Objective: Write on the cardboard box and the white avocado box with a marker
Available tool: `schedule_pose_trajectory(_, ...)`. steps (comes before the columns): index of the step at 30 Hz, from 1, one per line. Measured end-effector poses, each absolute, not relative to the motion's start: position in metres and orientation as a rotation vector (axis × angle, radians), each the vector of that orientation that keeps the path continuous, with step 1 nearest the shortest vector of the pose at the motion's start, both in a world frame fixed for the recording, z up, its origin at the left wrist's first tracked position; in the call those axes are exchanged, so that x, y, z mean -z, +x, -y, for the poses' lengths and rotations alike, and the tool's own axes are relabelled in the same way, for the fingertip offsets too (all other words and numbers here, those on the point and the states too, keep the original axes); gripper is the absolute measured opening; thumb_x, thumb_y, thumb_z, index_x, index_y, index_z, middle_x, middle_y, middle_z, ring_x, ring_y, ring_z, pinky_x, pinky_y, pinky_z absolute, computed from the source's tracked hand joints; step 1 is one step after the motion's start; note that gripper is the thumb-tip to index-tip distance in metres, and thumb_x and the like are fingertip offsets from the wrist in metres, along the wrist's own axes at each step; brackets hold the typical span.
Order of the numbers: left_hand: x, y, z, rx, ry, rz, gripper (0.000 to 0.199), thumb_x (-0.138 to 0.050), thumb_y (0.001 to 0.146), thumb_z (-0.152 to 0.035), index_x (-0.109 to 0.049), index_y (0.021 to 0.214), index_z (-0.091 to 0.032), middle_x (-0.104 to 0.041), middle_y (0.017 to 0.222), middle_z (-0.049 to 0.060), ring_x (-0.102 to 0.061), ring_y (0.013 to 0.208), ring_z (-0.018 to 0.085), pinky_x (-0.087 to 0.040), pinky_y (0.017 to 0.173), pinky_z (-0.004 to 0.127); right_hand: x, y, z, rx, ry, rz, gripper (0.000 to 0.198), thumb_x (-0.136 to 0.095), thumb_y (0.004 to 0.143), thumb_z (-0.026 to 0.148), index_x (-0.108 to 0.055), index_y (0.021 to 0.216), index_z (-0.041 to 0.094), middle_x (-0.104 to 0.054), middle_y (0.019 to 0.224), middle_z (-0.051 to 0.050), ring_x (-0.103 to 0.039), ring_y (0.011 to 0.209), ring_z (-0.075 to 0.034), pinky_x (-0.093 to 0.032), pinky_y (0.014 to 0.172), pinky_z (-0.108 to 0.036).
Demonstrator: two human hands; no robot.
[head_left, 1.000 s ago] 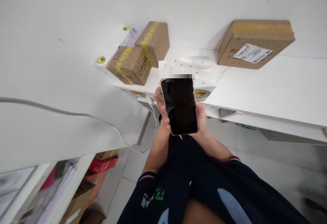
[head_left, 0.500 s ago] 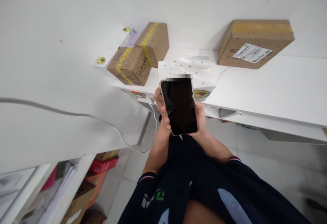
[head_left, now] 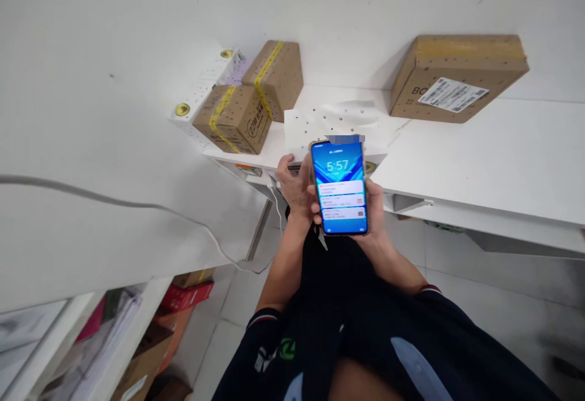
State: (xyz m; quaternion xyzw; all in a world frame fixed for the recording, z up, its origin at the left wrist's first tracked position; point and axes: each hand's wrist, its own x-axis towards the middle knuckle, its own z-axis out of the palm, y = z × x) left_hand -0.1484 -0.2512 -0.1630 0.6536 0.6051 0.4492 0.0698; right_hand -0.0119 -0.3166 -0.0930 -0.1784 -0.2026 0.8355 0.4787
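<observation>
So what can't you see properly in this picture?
- Head view: the messages on the phone are too small to read.
- The top strip of its screen is blurred out.
- The right hand is mostly hidden behind the phone.
- The label on the box is too small to read.

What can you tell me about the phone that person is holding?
The phone is a slim smartphone with a glossy glass front and a thin, gold-toned metal-looking edge. Its screen is lit: blue wallpaper, the time 5:57 at the top and two white notification cards below. It is held upright, tilted slightly, facing the camera, in front of the white desk edge. The right hand cradles its right side and back; the left hand grips its left edge, thumb resting near the screen.
</observation>
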Motion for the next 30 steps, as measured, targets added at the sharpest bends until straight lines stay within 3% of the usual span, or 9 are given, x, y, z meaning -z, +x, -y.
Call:
schedule_pose_trajectory(3,0.144,-0.143,0.258,-1.443,2.054,-1.899,0.037,-0.052,0.097,-0.05,-0.068,0.123,-0.029,-0.039,0.134,0.013,-0.039,0.133,0.031,-0.047,0.105,0.049,0.092,0.024,0.32,-1.786,-0.586,0.565,0.067,-0.053,0.075,0.071,-0.065,0.118,0.021,-0.076,0.107,-0.012,-0.073,0.095,-0.03,-0.064,0.075,-0.05)
schedule_pose_trajectory(8,0.134,-0.14,0.258,-1.471,2.113,-1.899,0.041,-0.048,0.098,-0.054,-0.07,0.119,-0.026,-0.04,0.127,0.014,-0.043,0.126,0.029,-0.049,0.1,0.042,0.117,0.112,0.312,-1.027,-1.076,0.638,0.063,-0.043,0.078,0.067,-0.068,0.115,0.022,-0.073,0.112,-0.012,-0.074,0.086,-0.027,-0.062,0.068,-0.044)
schedule_pose_trajectory(10,0.134,-0.14,0.257,-1.476,2.097,-1.885,0.041,-0.049,0.098,-0.052,-0.07,0.12,-0.025,-0.04,0.128,0.015,-0.042,0.127,0.03,-0.048,0.102,0.043,0.136,0.148,0.306,-0.72,-1.395,0.696,0.059,-0.044,0.08,0.06,-0.064,0.123,0.024,-0.072,0.116,-0.012,-0.074,0.086,-0.027,-0.061,0.07,-0.045)
schedule_pose_trajectory(15,0.131,-0.14,0.259,-1.5,2.056,-1.845,0.039,-0.053,0.097,-0.051,-0.071,0.119,-0.025,-0.042,0.127,0.016,-0.041,0.128,0.031,-0.046,0.105,0.044,0.17,0.2,0.295,-0.027,-2.125,1.309,0.065,-0.062,0.076,0.047,-0.062,0.135,0.02,-0.063,0.135,-0.02,-0.062,0.117,-0.04,-0.048,0.099,-0.058)
schedule_pose_trajectory(24,0.128,-0.148,0.262,-1.46,2.081,-1.795,0.039,-0.053,0.097,-0.048,-0.071,0.125,-0.027,-0.046,0.13,0.015,-0.046,0.129,0.029,-0.045,0.106,0.042,0.195,0.218,0.278,0.065,-2.276,1.602,0.068,-0.061,0.079,0.05,-0.059,0.139,0.018,-0.068,0.128,-0.02,-0.056,0.115,-0.042,-0.046,0.094,-0.055)
schedule_pose_trajectory(28,0.127,-0.154,0.263,-1.463,2.117,-1.723,0.045,-0.054,0.097,-0.048,-0.065,0.133,-0.024,-0.048,0.13,0.016,-0.046,0.129,0.029,-0.041,0.112,0.045,0.191,0.217,0.281,0.055,-2.238,1.605,0.061,-0.063,0.082,0.055,-0.065,0.13,0.018,-0.058,0.141,-0.025,-0.046,0.129,-0.045,-0.042,0.099,-0.059)
schedule_pose_trajectory(30,0.13,-0.159,0.262,-1.549,2.059,-1.676,0.053,-0.054,0.096,-0.051,-0.058,0.14,-0.023,-0.048,0.132,0.016,-0.046,0.13,0.029,-0.043,0.111,0.045,0.181,0.201,0.284,0.028,-2.138,1.592,0.06,-0.062,0.084,0.057,-0.066,0.129,0.017,-0.055,0.142,-0.027,-0.048,0.128,-0.044,-0.044,0.099,-0.058)
